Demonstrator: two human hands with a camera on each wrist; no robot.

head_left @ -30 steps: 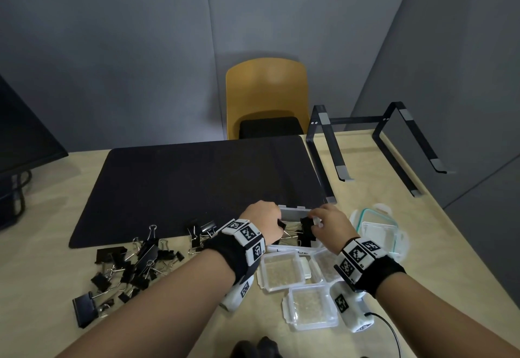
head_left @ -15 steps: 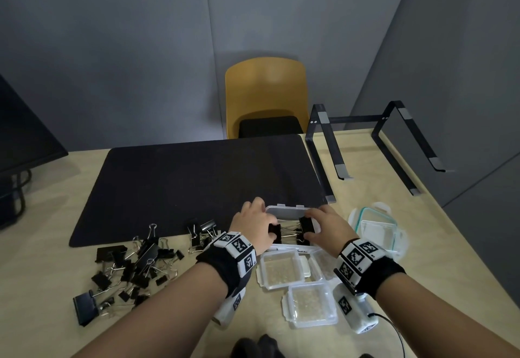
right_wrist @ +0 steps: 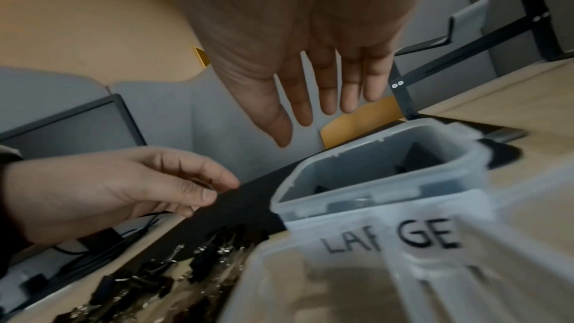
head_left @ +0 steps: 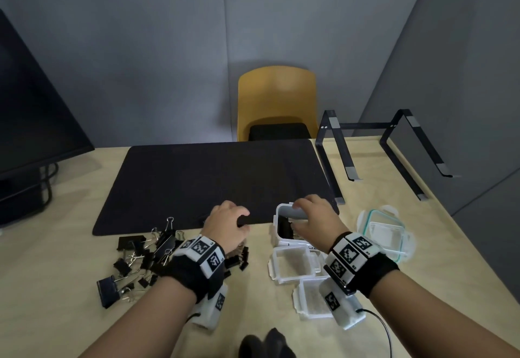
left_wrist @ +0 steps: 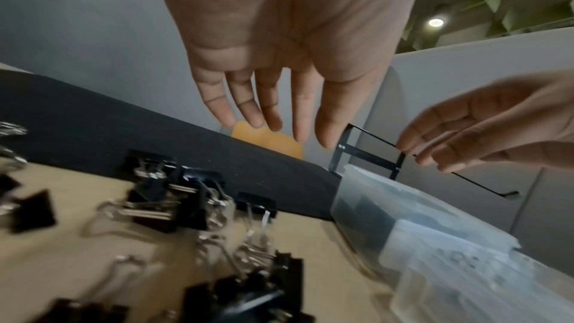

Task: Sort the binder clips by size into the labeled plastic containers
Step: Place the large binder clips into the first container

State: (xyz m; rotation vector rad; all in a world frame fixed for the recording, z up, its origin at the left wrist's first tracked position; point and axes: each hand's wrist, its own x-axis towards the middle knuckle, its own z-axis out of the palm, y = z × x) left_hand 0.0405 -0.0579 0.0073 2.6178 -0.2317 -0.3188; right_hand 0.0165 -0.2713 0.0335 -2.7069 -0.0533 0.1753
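Note:
A heap of black binder clips (head_left: 140,259) of mixed sizes lies on the desk left of centre. My left hand (head_left: 228,225) hovers just right of that heap with straight fingers (left_wrist: 273,127) and holds nothing. The clear container labelled LARGE (head_left: 277,211) stands at the mat's front right corner, with big black clips (head_left: 284,226) inside it. Over its opening floats my right hand (head_left: 309,214), fingers (right_wrist: 323,112) extended and empty. In the right wrist view the LARGE container (right_wrist: 382,208) shows dark clips (right_wrist: 416,159) at its bottom.
Two small clear containers (head_left: 292,249) (head_left: 295,298) stand in front of the LARGE one. A green-rimmed container with its lid (head_left: 385,234) is to the right. A black mat (head_left: 211,183), a laptop stand (head_left: 337,160), a monitor (head_left: 28,118) and a yellow chair (head_left: 275,98) lie beyond.
Both hands were together at the LARGE container with big clips. The clips now lie inside it; my left hand has moved left toward the heap and my right hand has lifted above the rim.

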